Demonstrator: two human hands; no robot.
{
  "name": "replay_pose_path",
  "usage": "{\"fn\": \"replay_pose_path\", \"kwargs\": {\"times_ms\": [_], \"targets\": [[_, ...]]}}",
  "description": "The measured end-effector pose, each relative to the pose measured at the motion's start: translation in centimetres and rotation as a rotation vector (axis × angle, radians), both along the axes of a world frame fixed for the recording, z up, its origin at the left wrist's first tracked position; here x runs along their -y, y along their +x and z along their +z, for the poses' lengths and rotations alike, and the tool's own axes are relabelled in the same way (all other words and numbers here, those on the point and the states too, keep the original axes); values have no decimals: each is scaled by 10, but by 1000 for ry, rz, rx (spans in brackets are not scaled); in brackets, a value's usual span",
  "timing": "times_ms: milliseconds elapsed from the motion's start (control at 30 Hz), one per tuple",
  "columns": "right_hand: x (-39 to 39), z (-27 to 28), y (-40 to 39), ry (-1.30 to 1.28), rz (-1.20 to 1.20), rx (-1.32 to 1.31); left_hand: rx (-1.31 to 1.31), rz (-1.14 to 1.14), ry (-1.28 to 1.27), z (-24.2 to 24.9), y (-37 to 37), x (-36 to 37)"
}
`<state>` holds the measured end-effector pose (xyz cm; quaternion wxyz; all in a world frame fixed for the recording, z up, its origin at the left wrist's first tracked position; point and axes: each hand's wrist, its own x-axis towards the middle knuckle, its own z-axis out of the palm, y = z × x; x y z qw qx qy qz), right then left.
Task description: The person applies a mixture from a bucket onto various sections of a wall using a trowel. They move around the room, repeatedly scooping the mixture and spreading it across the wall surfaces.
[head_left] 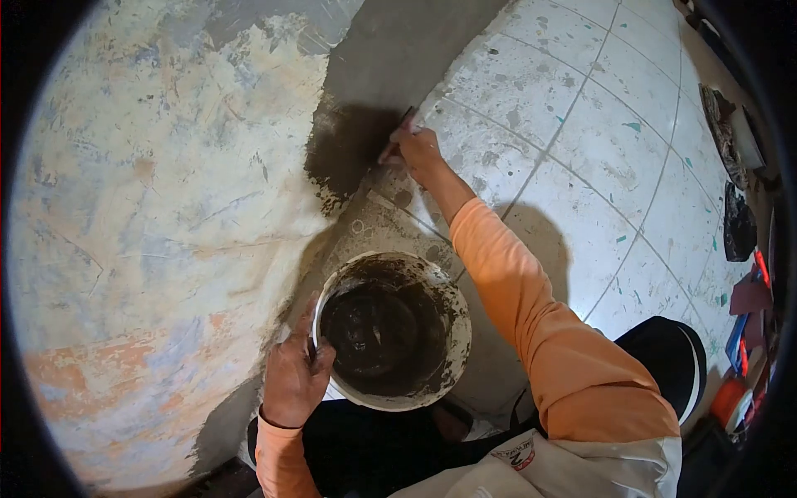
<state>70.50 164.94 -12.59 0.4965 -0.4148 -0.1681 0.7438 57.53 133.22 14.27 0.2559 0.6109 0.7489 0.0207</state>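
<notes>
My left hand [296,375] grips the left rim of a round, pale bucket [459,332], thumb over the edge. Wet, dark grey mortar [365,328] lies in the bucket, and splashes of it coat the inner wall. My right hand [415,153] reaches forward to the foot of the wall. Its fingers are closed around a thin, flat tool [408,117], mostly hidden, that meets the grey band of mortar [390,58]. Near this hand the band has a darker, wetter-looking patch [344,153] with a ragged lower edge.
The wall [166,166] on the left is patchy cream with worn orange spots. Stained white floor tiles [614,158] with green flecks spread to the right. Along the far right lie a black bundle [738,222] and red items [730,402]. A black shoe or knee [664,357] is beside my right arm.
</notes>
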Motion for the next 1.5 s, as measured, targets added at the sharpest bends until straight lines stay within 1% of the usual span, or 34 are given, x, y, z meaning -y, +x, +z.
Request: {"fn": "replay_pose_path", "kwargs": {"times_ms": [67, 100, 167, 200, 267, 300, 367, 400, 467, 533, 567, 633, 700, 767, 867, 933, 1067, 1133, 1167, 1233, 1267, 1300, 1333, 1367, 1500], "targets": [[-6, 33, -14, 141, -94, 64, 22, -17, 31, -6, -6, 2], [-7, 48, -21, 136, -90, 67, 42, -38, 53, -9, -7, 5], [-12, 80, -29, 233, -61, 262, 23, -33, 39, -6, -4, 3], [-5, 95, -28, 232, -68, 266, 1, -35, 32, -4, -1, 0], [28, 116, -21, 543, -104, 657, 6, -48, 30, -4, 1, -3], [47, 121, -10, 540, -120, 664, 7, -52, 25, -3, 2, -4], [77, 123, 18, 491, 44, 254, 12, -83, 44, -9, 1, -5], [78, 109, 28, 491, 32, 254, 12, -93, 60, -10, 0, -6], [80, 51, 37, 393, 36, 38, 4, -65, 19, -2, 8, -8], [71, 4, 46, 147, -18, 24, 2, -22, -32, 2, 12, -7], [66, -10, 53, 145, -13, 25, -3, -27, -32, 2, 13, -6], [53, -33, 59, 36, 9, 64, -9, -26, -32, 2, 13, -8], [33, -59, 48, 55, 8, 113, -13, -39, -28, 2, 12, -10], [22, -63, 39, 76, 7, 158, -13, -35, -35, 2, 10, -11], [12, -42, 30, 11, 15, 171, -24, -50, -22, 1, 7, -11], [2, -29, 24, 95, 17, 94, -32, -71, -3, 1, 4, -11], [-25, 9, 11, 123, -62, 57, -6, -48, 10, -1, 3, -5], [-38, 33, 8, 188, -43, 323, -5, -39, 15, 1, 5, -4], [-36, 47, 6, 194, -45, 322, -22, -40, -11, 4, 8, -7], [-16, 97, 7, 392, -183, 439, -41, -45, -30, 4, 10, -6], [-8, 121, 9, 398, -191, 439, -28, -69, -3, 0, 7, -4], [-1, 143, 9, 415, -145, 394, -16, -93, 22, -2, 6, -3], [5, 155, 8, 433, -101, 348, -20, -101, 30, 0, 9, -4], [13, 161, 6, 437, -110, 347, -36, -82, 3, 3, 13, -6], [37, 170, 2, 764, -183, 221, -27, -91, -12, -1, 15, -9]]}}
